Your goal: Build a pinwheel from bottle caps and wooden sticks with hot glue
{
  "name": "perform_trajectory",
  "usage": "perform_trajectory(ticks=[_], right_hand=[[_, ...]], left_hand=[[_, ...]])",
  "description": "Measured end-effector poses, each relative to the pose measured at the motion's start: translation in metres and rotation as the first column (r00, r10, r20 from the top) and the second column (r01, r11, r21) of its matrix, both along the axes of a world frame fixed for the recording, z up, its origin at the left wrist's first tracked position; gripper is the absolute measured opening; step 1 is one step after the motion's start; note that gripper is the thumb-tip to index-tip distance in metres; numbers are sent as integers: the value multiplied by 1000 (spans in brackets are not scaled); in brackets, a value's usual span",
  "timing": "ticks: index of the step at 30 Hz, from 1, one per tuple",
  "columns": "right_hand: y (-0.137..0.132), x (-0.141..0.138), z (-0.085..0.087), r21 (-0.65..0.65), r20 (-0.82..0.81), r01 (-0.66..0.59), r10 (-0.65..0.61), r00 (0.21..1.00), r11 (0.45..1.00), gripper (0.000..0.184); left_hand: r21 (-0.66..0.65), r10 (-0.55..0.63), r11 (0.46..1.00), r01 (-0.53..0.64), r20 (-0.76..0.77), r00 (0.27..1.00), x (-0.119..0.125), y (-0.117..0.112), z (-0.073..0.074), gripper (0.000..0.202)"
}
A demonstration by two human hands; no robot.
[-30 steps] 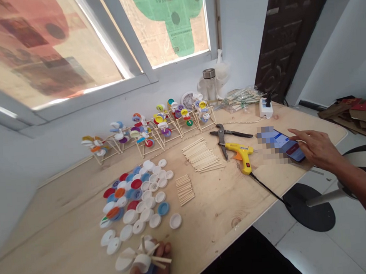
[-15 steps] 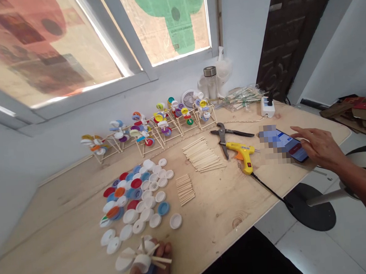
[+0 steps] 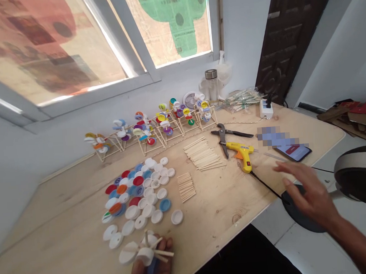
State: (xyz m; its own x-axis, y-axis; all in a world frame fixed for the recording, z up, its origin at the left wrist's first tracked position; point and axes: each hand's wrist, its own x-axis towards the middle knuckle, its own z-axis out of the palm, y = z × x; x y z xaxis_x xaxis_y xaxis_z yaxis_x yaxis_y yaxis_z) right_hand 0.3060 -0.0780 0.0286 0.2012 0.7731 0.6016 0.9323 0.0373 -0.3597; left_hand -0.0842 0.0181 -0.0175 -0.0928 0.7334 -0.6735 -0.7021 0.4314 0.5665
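At the bottom edge my left hand [image 3: 151,272] is closed around a small wheel of white bottle caps and wooden sticks [image 3: 145,250], held just above the plywood table [image 3: 225,201]. My right hand [image 3: 306,195] hovers with fingers spread over the table's right front edge, holding nothing. It is nearest the black cord of the yellow glue gun [image 3: 242,154] and is below the phone [image 3: 292,151] lying with its screen lit.
A heap of loose bottle caps [image 3: 139,192] lies mid-table, with two piles of sticks [image 3: 201,154] beside it. Several finished cap wheels on stick frames [image 3: 151,128] line the back wall. Pliers [image 3: 225,136], a power strip [image 3: 265,108], a bottle [image 3: 211,85] and a small fan [image 3: 189,100] stand at the back right.
My right hand has left the phone and moved down and toward me over the table's edge. My left hand keeps hold of the cap wheel.
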Motion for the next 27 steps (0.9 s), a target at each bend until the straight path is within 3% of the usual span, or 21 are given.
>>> perform_trajectory(ticks=[4,8,11,18,22,27], right_hand=[[4,-72,1,1,-199,-233,228,953,973,37],[15,-133,9,13,-388,-468,436,812,883,36],[26,-167,11,9,-476,-572,506,719,820,34],[41,-210,7,9,-695,-633,460,553,774,31],[45,-223,9,-34,-766,-609,371,525,792,27],[48,-230,10,-61,-799,-598,320,509,799,25]], left_hand=[[-30,78,996,-78,-10,997,11,-1,11,11],[-8,97,995,-97,31,995,21,-4,19,11],[26,92,995,-94,66,994,25,-8,19,16],[150,-6,989,-16,151,989,29,-19,5,35],[223,-126,971,87,167,978,26,-22,-1,33],[238,-135,967,95,159,978,24,-24,-5,30]])
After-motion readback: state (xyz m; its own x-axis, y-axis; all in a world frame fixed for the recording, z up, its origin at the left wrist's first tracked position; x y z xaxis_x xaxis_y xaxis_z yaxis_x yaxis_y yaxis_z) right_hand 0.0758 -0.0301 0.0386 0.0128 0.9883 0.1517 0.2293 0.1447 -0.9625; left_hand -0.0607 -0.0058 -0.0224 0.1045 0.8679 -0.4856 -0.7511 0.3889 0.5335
